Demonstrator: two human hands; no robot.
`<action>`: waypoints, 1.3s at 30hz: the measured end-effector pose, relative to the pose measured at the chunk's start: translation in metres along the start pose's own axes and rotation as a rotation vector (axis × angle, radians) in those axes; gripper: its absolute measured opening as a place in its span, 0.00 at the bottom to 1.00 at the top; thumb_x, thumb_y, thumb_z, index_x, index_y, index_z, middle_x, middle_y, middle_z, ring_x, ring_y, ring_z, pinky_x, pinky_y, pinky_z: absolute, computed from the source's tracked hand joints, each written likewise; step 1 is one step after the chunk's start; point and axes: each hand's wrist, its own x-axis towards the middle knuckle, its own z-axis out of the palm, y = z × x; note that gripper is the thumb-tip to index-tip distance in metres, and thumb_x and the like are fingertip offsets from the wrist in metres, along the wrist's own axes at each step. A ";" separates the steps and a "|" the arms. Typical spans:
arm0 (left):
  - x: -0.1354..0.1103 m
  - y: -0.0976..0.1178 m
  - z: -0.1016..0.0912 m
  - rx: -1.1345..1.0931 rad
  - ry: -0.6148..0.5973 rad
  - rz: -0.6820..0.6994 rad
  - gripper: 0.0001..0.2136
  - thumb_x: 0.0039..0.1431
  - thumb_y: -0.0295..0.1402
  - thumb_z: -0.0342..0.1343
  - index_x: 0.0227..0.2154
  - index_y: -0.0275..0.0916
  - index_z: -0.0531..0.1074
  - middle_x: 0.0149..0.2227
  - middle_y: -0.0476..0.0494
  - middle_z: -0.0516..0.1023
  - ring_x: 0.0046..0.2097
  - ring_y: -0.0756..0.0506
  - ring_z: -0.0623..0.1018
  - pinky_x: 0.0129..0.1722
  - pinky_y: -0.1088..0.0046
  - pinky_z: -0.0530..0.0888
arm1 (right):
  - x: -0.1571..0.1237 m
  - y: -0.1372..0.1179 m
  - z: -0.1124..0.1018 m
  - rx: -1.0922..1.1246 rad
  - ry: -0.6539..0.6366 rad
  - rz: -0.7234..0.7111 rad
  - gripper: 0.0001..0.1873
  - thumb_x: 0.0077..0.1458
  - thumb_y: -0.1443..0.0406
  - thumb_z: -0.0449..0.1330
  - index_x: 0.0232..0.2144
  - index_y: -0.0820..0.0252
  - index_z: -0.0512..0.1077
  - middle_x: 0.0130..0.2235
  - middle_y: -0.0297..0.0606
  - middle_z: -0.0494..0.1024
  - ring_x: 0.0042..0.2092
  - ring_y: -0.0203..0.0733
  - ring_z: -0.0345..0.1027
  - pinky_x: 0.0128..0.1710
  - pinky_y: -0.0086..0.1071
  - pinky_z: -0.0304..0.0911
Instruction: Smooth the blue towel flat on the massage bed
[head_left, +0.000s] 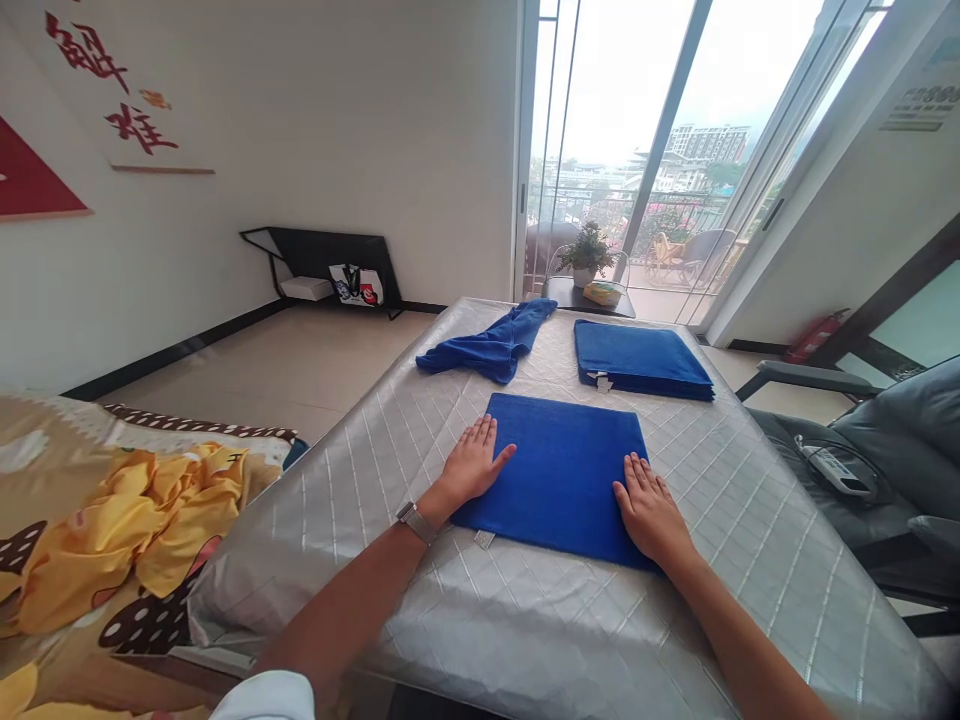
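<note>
A blue cloth [562, 475] lies flat in a rectangle, a small white tag at its near left corner. My left hand [476, 460] rests palm down on its left edge, fingers stretched out and thumb apart. On the right edge, my right hand [651, 505] also lies flat with its fingers extended. Beyond them, to the right, sits a stack of folded blue cloths [637, 358] with white tags showing. A crumpled blue cloth [491, 340] is spread loosely at the far left.
The cloths lie on a silver quilted surface [360, 500]. At left is a patterned bed cover [45, 450] with rumpled yellow fabric [142, 520]. A dark armchair [885, 430] holding a power strip [832, 468] stands right. Behind, a small table bears a potted plant [586, 255].
</note>
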 end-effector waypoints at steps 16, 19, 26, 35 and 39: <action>0.022 0.184 0.025 -0.117 -0.031 0.536 0.36 0.71 0.53 0.25 0.69 0.30 0.49 0.70 0.35 0.52 0.71 0.43 0.50 0.68 0.63 0.49 | -0.003 -0.002 -0.006 -0.002 -0.001 -0.031 0.32 0.65 0.66 0.38 0.70 0.66 0.51 0.71 0.43 0.48 0.72 0.46 0.38 0.69 0.44 0.41; 0.025 0.175 0.032 -0.089 -0.026 0.500 0.36 0.71 0.53 0.26 0.69 0.29 0.51 0.70 0.35 0.52 0.71 0.43 0.50 0.69 0.64 0.48 | -0.003 -0.003 -0.007 0.009 0.010 -0.010 0.32 0.67 0.63 0.37 0.69 0.68 0.51 0.71 0.43 0.49 0.71 0.46 0.40 0.69 0.44 0.41; 0.003 0.084 0.010 -0.034 -0.053 0.315 0.38 0.70 0.55 0.26 0.69 0.30 0.51 0.71 0.35 0.49 0.72 0.42 0.48 0.69 0.61 0.48 | -0.001 -0.004 -0.008 0.032 -0.004 -0.004 0.34 0.68 0.59 0.35 0.70 0.72 0.48 0.71 0.46 0.48 0.72 0.46 0.38 0.69 0.44 0.39; -0.030 0.002 -0.002 -0.012 -0.027 0.095 0.39 0.69 0.56 0.27 0.69 0.27 0.49 0.71 0.32 0.47 0.71 0.40 0.49 0.69 0.58 0.51 | -0.001 -0.004 -0.005 0.005 0.004 0.000 0.34 0.68 0.59 0.35 0.69 0.72 0.49 0.71 0.45 0.48 0.72 0.46 0.39 0.69 0.44 0.39; -0.029 0.004 0.001 -0.036 -0.011 0.094 0.38 0.69 0.56 0.28 0.69 0.29 0.49 0.71 0.33 0.48 0.71 0.40 0.49 0.69 0.57 0.51 | -0.004 -0.004 -0.011 -0.021 0.030 0.000 0.34 0.67 0.59 0.36 0.69 0.72 0.50 0.71 0.46 0.49 0.72 0.47 0.39 0.70 0.45 0.38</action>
